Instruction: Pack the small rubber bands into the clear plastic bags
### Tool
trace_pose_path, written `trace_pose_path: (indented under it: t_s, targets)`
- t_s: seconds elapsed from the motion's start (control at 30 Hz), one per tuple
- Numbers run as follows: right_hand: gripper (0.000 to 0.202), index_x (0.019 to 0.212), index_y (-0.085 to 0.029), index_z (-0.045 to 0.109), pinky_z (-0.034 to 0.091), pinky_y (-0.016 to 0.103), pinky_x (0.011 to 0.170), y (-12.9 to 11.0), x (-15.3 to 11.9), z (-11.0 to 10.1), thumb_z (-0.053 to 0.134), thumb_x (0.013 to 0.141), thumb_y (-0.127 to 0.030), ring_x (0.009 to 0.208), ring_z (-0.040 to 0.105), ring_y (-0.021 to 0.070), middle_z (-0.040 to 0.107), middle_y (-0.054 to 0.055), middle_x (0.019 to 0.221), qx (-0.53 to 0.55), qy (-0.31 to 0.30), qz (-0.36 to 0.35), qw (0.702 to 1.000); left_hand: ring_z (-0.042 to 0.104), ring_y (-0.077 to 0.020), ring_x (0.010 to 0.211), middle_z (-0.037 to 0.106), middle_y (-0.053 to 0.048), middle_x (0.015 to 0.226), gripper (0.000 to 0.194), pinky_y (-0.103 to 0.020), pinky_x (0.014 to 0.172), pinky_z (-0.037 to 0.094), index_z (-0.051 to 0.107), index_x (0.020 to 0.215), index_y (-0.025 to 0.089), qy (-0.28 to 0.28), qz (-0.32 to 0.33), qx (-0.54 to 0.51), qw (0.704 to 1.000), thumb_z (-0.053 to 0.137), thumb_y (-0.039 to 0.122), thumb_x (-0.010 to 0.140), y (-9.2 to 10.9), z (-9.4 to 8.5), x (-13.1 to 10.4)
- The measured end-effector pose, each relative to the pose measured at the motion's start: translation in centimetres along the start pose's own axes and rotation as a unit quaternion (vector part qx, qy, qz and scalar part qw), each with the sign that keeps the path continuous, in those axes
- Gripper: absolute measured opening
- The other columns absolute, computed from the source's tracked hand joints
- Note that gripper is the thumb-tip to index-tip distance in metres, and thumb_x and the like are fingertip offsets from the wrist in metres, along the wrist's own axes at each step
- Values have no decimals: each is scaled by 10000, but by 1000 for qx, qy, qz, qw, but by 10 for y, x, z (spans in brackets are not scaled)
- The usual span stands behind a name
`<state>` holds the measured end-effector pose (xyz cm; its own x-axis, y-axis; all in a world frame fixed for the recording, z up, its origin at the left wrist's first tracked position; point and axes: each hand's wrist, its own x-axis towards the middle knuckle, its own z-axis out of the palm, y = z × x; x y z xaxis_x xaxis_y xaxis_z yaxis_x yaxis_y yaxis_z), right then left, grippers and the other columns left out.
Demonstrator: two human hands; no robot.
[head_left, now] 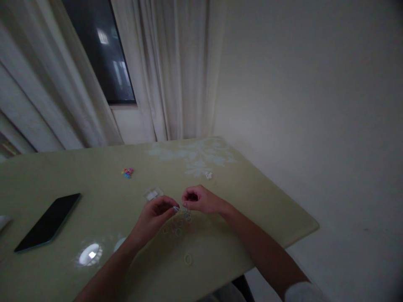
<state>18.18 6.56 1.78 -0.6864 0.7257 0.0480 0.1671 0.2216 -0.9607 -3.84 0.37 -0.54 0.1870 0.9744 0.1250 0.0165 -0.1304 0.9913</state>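
Over the table, my left hand [154, 216] pinches a small pale band [176, 208] between thumb and fingertips. Close beside it, my right hand [201, 199] has thumb and finger pressed together; whatever is in that pinch is too small to make out. Just below the fingertips lies a loose cluster of thin rings [178, 232], pale, yellowish and pinkish, like small elastic bands. One yellowish ring [188, 259] lies apart, nearer the table's front edge. A clear plastic packet [153, 193] with a white label rests just beyond my left hand.
Toward the back sits a small pile of bright coloured pieces [127, 172], with small white pieces [209, 175] farther right. A dark tablet [50, 222] lies on the left. The glossy table [252, 184] meets a wall at right; curtains [176, 75] hang behind.
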Motion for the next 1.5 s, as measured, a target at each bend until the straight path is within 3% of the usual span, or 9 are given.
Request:
trace_pose_path:
  t_s: [0.23, 0.4, 0.53, 0.67, 0.93, 1.2, 1.5]
  targets:
    - [198, 876, -140, 687, 350, 224, 590, 9, 3, 16, 755, 810, -314, 626, 459, 94, 569, -39, 702, 38, 17, -1, 999, 757, -215, 816, 803, -63, 898, 235, -305, 746, 605, 780, 923, 219, 13, 31, -19, 999, 864, 400, 797, -1, 7, -1]
    - [253, 921, -144, 734, 416, 252, 660, 8, 4, 12, 739, 854, -388, 676, 544, 118, 654, -2, 770, 46, 22, -17, 999, 731, -193, 767, 771, -45, 831, 222, -277, 716, 599, 788, 844, 212, 48, 74, 18, 996, 867, 411, 784, 4, 3, 0]
    - [184, 927, -145, 775, 408, 246, 638, 10, 3, -3, 725, 877, -315, 676, 561, 129, 677, 12, 755, -105, 42, -12, 993, 750, -205, 793, 805, -62, 871, 233, -289, 738, 617, 812, 897, 218, 62, 52, 47, 996, 838, 430, 804, 10, 1, 0]
    - [73, 850, -162, 804, 381, 237, 609, 15, 1, -10, 747, 811, -188, 661, 593, 136, 713, 19, 734, -273, -5, 30, 962, 755, -205, 749, 813, -55, 834, 250, -291, 709, 625, 821, 908, 225, 77, 44, 57, 994, 833, 445, 792, 12, -1, 0]
    - [106, 835, -172, 811, 384, 238, 589, 13, -2, 1, 731, 765, -171, 647, 625, 146, 753, 35, 755, -310, -24, 68, 948, 726, -173, 704, 770, -30, 773, 217, -252, 663, 588, 776, 863, 203, 79, 59, 61, 993, 841, 393, 781, 8, -1, 1]
    - [152, 900, -135, 796, 436, 232, 635, 21, 2, -22, 729, 797, -225, 686, 599, 135, 714, 13, 763, -131, -55, 42, 989, 731, -177, 746, 793, -43, 823, 176, -254, 696, 585, 795, 885, 215, 60, 54, 58, 995, 822, 376, 818, 7, -2, 2]
    - [252, 860, -149, 762, 433, 250, 646, 6, 2, -1, 827, 767, -374, 662, 567, 123, 691, 4, 742, 45, -1, 10, 999, 746, -185, 727, 802, -49, 805, 148, -256, 681, 580, 778, 866, 200, 0, 41, 53, 998, 813, 340, 832, -3, 1, 0]
